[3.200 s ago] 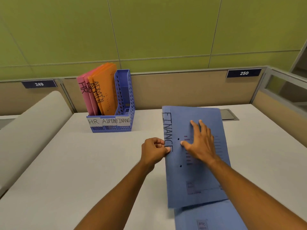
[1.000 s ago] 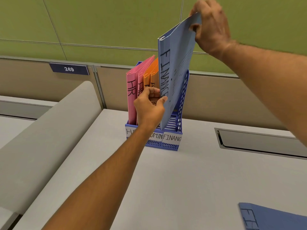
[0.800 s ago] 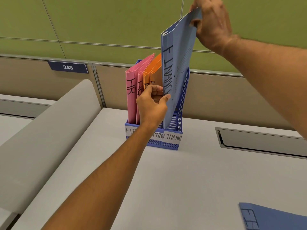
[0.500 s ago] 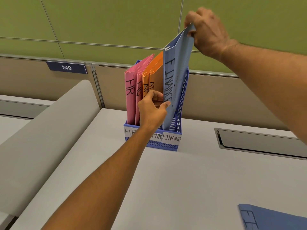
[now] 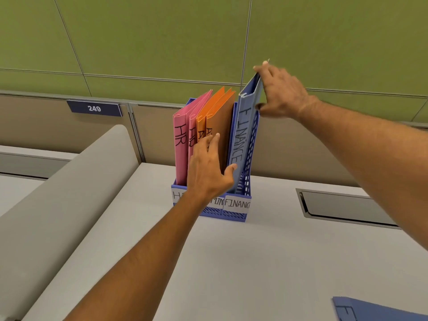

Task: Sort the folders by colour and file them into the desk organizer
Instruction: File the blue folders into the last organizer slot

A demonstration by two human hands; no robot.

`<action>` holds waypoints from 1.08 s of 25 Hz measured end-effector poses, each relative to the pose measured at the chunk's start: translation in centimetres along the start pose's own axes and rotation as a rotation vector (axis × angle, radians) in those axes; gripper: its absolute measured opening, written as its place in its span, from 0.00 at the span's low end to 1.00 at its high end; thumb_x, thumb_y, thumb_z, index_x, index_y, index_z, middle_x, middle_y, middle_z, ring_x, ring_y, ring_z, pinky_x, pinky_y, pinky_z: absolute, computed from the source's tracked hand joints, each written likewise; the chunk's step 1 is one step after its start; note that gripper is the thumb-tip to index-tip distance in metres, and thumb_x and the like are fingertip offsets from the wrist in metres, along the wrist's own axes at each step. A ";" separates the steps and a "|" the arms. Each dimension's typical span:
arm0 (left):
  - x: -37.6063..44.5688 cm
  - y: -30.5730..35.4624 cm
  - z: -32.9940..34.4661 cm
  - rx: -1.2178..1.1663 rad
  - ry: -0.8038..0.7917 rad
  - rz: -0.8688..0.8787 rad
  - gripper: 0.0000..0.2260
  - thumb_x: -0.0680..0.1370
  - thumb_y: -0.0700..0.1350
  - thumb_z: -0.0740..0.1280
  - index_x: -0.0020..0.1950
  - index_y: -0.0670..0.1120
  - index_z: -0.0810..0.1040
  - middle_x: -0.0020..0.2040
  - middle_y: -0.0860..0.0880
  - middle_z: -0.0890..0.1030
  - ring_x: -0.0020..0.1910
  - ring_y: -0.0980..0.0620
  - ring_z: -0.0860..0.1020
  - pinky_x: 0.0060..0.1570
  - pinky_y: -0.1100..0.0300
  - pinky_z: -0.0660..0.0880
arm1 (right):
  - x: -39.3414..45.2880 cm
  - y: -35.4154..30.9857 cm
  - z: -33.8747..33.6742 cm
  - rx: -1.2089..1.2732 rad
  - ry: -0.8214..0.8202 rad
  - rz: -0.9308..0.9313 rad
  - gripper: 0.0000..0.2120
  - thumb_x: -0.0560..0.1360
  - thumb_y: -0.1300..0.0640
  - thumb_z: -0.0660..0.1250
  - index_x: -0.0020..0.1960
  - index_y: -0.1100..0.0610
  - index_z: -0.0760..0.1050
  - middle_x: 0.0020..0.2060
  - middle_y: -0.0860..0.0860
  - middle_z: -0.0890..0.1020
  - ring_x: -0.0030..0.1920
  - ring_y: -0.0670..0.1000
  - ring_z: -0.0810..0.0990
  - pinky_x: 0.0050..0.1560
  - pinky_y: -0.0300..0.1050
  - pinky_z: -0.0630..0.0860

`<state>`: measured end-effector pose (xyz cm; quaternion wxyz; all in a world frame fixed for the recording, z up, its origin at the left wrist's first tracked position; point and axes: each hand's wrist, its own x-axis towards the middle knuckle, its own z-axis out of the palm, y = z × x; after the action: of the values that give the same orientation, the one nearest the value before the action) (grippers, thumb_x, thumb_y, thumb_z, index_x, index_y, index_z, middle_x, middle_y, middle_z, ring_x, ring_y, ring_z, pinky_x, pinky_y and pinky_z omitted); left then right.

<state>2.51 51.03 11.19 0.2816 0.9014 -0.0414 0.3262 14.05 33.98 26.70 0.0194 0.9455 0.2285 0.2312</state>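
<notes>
A blue desk organizer stands at the back of the desk, its slots labelled HR, ADMIN and FINANCE. Two pink HR folders fill its left slot and two orange ADMIN folders the middle one. A blue FINANCE folder stands upright in the right slot. My right hand pinches that folder's top edge. My left hand lies flat against the orange folders, its thumb touching the blue folder's spine. Another blue folder lies flat at the bottom right corner.
A grey padded divider slopes along the desk's left side. A recessed cable hatch sits in the desk to the right of the organizer. Behind runs a beige partition with a "249" plate under a green wall.
The blue FINANCE folder was lifted off the desk and has dropped down into the organizer's right slot. My left hand has opened from gripping its spine to pressing on the orange folders.
</notes>
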 end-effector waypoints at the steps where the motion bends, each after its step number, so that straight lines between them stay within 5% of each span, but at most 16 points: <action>1: 0.0 0.0 -0.2 0.048 -0.025 0.017 0.39 0.70 0.55 0.70 0.76 0.44 0.59 0.72 0.43 0.65 0.70 0.46 0.64 0.66 0.53 0.65 | -0.2 0.0 0.3 -0.035 -0.062 0.010 0.46 0.68 0.51 0.73 0.77 0.53 0.49 0.76 0.57 0.58 0.72 0.59 0.62 0.68 0.61 0.68; 11: -0.4 0.0 -0.7 0.223 -0.096 0.119 0.46 0.70 0.62 0.64 0.79 0.43 0.45 0.80 0.43 0.48 0.78 0.46 0.49 0.74 0.49 0.53 | -2.6 -2.2 3.9 -0.079 -0.249 -0.062 0.49 0.68 0.46 0.68 0.79 0.52 0.42 0.79 0.54 0.51 0.78 0.56 0.53 0.69 0.60 0.67; 27: -2.3 2.1 -3.8 0.337 -0.186 0.120 0.48 0.71 0.68 0.56 0.78 0.44 0.36 0.79 0.42 0.38 0.77 0.45 0.37 0.76 0.46 0.42 | -14.6 -4.3 2.8 -0.041 -0.072 0.096 0.44 0.73 0.33 0.54 0.79 0.56 0.44 0.79 0.58 0.48 0.79 0.57 0.46 0.77 0.61 0.47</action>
<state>-1.93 51.06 13.17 0.1020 0.9580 -0.0656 0.2599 2.02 31.58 17.33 0.0359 0.9625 0.1770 0.2025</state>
